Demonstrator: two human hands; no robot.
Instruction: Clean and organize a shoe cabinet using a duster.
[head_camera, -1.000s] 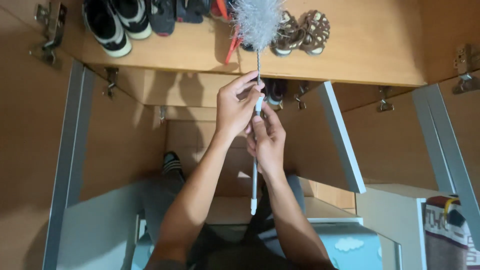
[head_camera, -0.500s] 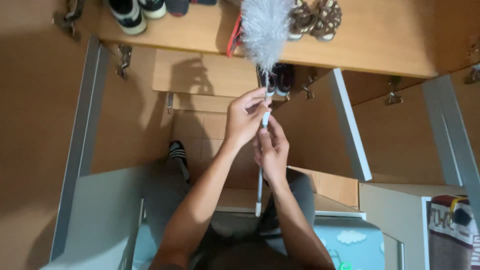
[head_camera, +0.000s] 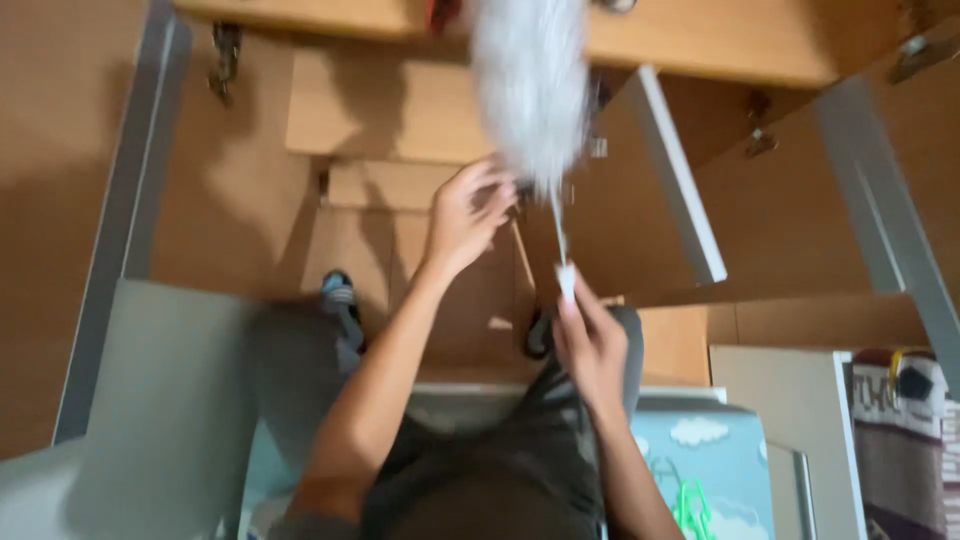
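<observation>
The duster (head_camera: 530, 90) stands above the right hand (head_camera: 592, 345), with the left hand (head_camera: 465, 215) just left of its base.

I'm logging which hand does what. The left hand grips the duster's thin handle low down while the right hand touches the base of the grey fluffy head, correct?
Swapped. In the head view, the right hand grips the thin handle low down, and the left hand touches the base of the grey fluffy duster head.

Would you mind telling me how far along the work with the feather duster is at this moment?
Done: the cabinet doors stand open. In hand: the left hand touches the base of the grey duster head, while the right hand grips the thin handle lower down. Left: the duster hangs in front of the wooden shelves; contact cannot be told.
</observation>
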